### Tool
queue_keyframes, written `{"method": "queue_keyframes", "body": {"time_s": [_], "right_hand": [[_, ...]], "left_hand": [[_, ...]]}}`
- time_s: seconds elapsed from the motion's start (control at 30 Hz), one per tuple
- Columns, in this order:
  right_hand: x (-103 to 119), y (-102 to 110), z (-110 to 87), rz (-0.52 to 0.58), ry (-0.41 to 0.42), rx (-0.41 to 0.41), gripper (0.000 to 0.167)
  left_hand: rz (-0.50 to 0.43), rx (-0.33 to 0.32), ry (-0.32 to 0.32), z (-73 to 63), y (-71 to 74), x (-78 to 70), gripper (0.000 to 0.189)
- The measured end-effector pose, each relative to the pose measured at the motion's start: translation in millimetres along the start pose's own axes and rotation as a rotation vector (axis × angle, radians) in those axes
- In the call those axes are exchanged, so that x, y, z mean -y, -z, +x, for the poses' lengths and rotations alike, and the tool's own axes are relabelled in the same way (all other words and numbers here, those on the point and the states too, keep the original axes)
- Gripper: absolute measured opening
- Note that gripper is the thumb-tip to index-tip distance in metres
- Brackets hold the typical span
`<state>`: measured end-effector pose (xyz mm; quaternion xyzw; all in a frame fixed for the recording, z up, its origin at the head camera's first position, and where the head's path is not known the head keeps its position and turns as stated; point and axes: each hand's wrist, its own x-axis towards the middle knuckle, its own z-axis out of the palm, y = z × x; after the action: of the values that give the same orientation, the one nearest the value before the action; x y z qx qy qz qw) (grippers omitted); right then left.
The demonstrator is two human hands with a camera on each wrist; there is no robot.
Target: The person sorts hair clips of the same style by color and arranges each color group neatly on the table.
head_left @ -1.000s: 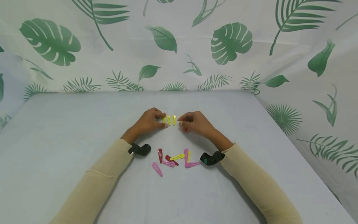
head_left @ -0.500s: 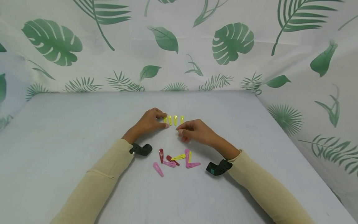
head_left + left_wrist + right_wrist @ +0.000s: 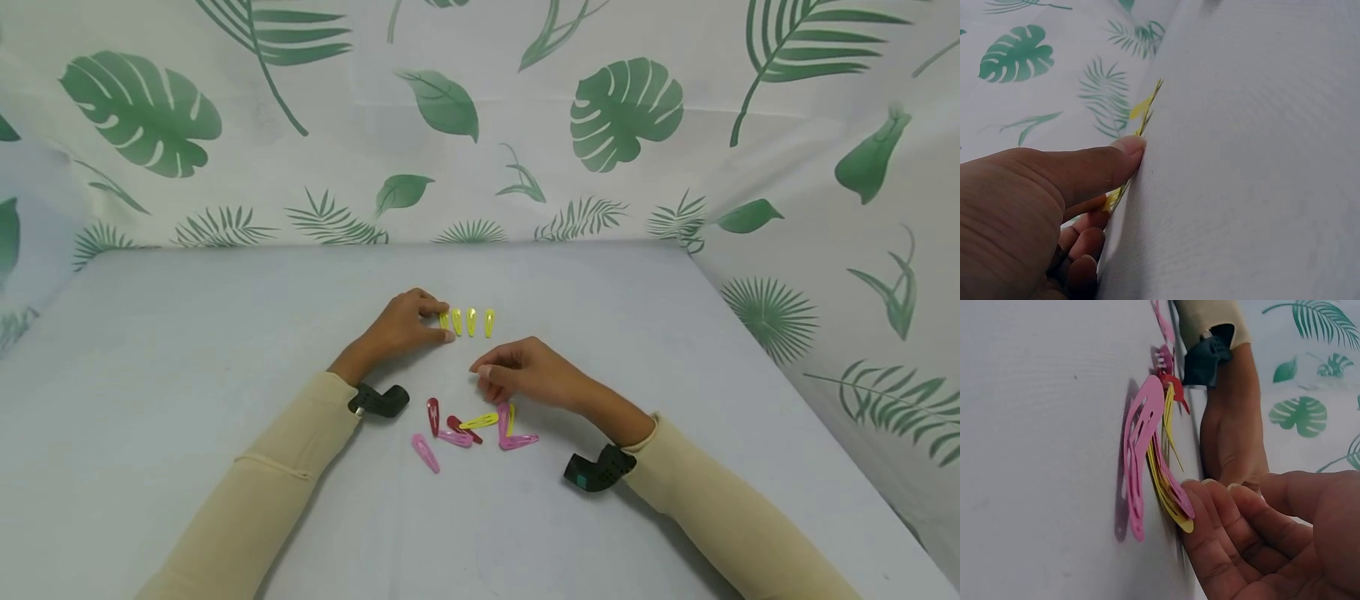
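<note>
In the head view, several yellow snap hair clips (image 3: pixel 471 322) stand upright in a short row at mid-table. My left hand (image 3: pixel 405 323) holds the leftmost yellow hair clip (image 3: pixel 444 321) between thumb and a finger, one at each end, and partly covers it. In the left wrist view the thumb (image 3: pixel 1125 153) lies against the yellow clips. My right hand (image 3: pixel 536 371), fingers loosely bent and holding nothing, hovers just beyond a loose group of clips. In the right wrist view its fingertips are close to a pink clip (image 3: pixel 1145 412) and a yellow clip (image 3: pixel 1169 506).
The loose group has a red clip (image 3: pixel 432 417), another red one partly covered, a yellow clip (image 3: pixel 478 422) lying across it, and several pink clips, one (image 3: pixel 425 453) apart at the front left. A leaf-printed cloth (image 3: pixel 480 133) hangs behind the white table (image 3: pixel 225 350).
My right hand has let go of the rightmost yellow clip in the row and moved back toward the loose clips. My left hand has stayed at the leftmost clip.
</note>
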<state>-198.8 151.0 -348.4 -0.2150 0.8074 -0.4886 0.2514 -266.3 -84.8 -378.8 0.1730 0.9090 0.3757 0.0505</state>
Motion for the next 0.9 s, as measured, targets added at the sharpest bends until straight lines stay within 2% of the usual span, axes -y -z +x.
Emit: {"method": "queue_keyframes", "body": {"time_s": [0.33,0.63,0.9], "right_hand": [[-4,-1,-12.7,0.029,-0.012,0.020,0.026],[0,-7,-11.7,0.091,0.032,0.072,0.028],[-4,-11,-13.5,-0.087,0.124,0.074,0.028]], "left_hand": [[0.006,0.002,-0.003,0.0,0.2,-1.0,0.053],[-0.007,0.006,0.002,0.4,1.0,0.4,0.053],[-0.020,0.002,0.017,0.3,0.7,-0.1,0.053]]}}
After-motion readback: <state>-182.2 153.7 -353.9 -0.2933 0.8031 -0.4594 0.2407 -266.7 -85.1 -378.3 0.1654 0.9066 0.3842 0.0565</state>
